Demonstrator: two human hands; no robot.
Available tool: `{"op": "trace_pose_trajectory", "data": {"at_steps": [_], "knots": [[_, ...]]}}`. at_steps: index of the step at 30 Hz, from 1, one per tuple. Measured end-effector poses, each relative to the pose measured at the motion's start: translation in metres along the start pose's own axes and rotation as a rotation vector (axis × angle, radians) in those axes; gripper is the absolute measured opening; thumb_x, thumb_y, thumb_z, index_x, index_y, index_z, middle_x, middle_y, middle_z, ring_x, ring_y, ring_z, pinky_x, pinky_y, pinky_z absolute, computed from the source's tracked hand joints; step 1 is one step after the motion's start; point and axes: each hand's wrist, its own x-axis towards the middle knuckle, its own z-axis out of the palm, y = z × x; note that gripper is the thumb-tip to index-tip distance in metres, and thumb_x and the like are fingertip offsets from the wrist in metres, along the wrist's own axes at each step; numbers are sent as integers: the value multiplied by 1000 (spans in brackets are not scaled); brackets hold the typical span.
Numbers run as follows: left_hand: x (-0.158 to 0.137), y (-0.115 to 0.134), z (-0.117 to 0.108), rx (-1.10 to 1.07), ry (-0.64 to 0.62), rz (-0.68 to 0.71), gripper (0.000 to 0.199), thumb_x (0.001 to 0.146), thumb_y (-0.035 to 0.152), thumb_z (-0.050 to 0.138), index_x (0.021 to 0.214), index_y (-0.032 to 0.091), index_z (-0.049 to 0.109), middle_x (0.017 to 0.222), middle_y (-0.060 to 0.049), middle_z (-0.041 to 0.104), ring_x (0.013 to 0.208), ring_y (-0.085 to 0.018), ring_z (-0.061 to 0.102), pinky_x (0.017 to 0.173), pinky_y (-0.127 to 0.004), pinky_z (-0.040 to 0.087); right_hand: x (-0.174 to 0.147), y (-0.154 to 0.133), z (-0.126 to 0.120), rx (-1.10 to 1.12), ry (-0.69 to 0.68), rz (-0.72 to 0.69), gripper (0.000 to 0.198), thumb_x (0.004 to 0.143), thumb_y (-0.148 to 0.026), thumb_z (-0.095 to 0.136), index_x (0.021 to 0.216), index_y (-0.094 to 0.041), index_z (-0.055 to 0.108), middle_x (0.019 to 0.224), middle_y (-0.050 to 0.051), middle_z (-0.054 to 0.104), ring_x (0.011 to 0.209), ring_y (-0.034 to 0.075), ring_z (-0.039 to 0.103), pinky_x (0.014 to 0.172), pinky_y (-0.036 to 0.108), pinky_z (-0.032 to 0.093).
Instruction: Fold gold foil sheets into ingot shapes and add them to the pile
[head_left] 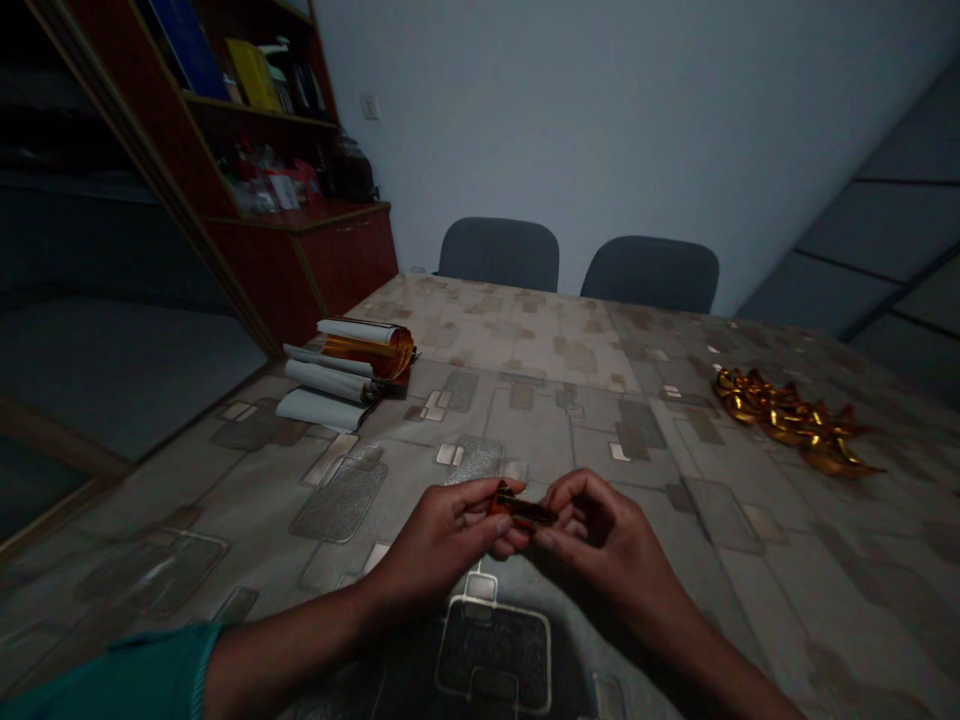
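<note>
Folded gold foil piece (523, 512) at six o'clock in the view, above the patterned tablecloth (540, 420), pinched at its left end between thumb and fingers of the left hand (450, 530) and at its right end between thumb and forefinger of the right hand (604, 525). From there, at ten o'clock, a pile of curled pale and gold sheets (334, 378), and between two and three o'clock, well apart, a cluster of shiny gold shapes (784, 422). Beyond the table, a dark chair (499, 253) at twelve, a second chair (651, 273) at one, and a red-brown cabinet (345, 258) at eleven.
</note>
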Motion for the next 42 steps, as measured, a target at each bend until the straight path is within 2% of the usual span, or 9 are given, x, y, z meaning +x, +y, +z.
{"op": "trace_pose_trajectory", "data": {"at_steps": [3,7,12,17,21,24,27,33,42], "knots": [[0,0,0,33,-28,-6,30,81,26,72,107,11,70,86,-8,74,76,-17,68,72,-29,51,0,1,1,-88,16,-71,13,76,-22,71,71,-21,59,69,-1,61,62,14,55,57,29,41],[0,1,0,77,-60,-4,25,82,24,69,103,10,70,87,-8,73,77,-17,68,73,-29,51,0,1,2,-154,6,-118,11,77,-17,69,71,-21,61,70,-1,62,64,14,56,59,29,42],[1,0,0,-2,-7,4,42,79,21,74,116,16,56,82,-4,73,72,-16,69,69,-27,52,0,2,1,-68,-41,-39,8,79,-21,68,74,-21,62,69,-1,63,62,14,54,57,28,40],[5,-3,-2,-156,33,-42,41,74,29,83,89,19,46,76,-5,75,67,-16,71,64,-24,55,-1,2,4,-56,16,-40,6,79,-21,66,75,-20,62,67,-2,62,61,13,54,56,28,38],[6,-4,1,-342,117,-146,41,71,28,87,85,16,50,81,-7,76,73,-14,73,71,-22,57,0,1,5,-94,69,-93,5,79,-20,66,75,-20,62,71,-1,63,65,14,56,59,29,40],[5,-3,3,-461,148,-165,42,67,24,89,87,15,53,88,-8,76,79,-14,74,76,-21,57,0,0,5,-86,107,-109,6,80,-23,65,76,-21,62,72,-1,63,65,15,57,59,29,42],[5,-5,5,-512,156,-168,38,67,22,89,84,14,57,87,-7,75,78,-13,73,76,-19,56,-2,0,5,-95,143,-140,6,82,-23,65,78,-21,62,77,1,66,70,17,60,62,31,44],[4,-11,7,-511,92,-154,32,72,23,87,93,10,66,96,-9,73,81,-12,70,81,-22,55,-6,2,12,-229,161,-301,9,84,-18,64,77,-21,61,79,1,67,75,17,63,66,31,46],[3,-11,7,-539,-9,-166,31,78,27,82,98,10,67,94,-8,69,82,-12,66,76,-20,52,-6,0,16,-316,187,-447,12,83,-12,64,78,-21,58,74,-1,63,67,14,61,59,26,46]]}}
